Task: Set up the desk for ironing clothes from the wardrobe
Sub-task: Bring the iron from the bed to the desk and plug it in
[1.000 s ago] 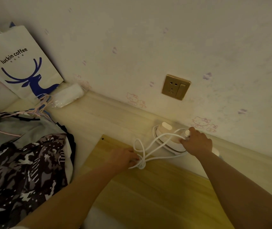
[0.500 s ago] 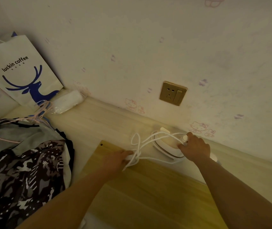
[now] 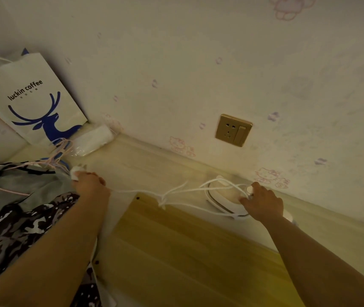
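Note:
A small white iron lies on the pale desk close to the wall. My right hand rests on its right end, fingers closed around it. Its white cord runs leftward, loosely looped near the corner of a yellow wooden board. My left hand holds the white plug at the cord's end, pulled out to the left above a pile of clothes. A gold wall socket sits on the wall above the iron.
A white paper bag with a blue deer leans in the left corner. A white wrapped pack lies beside it. Pink wire hangers poke out of the clothes pile.
My left hand has drawn the plug end far to the left, stretching the cord out of its coil. My right hand has stayed on the iron.

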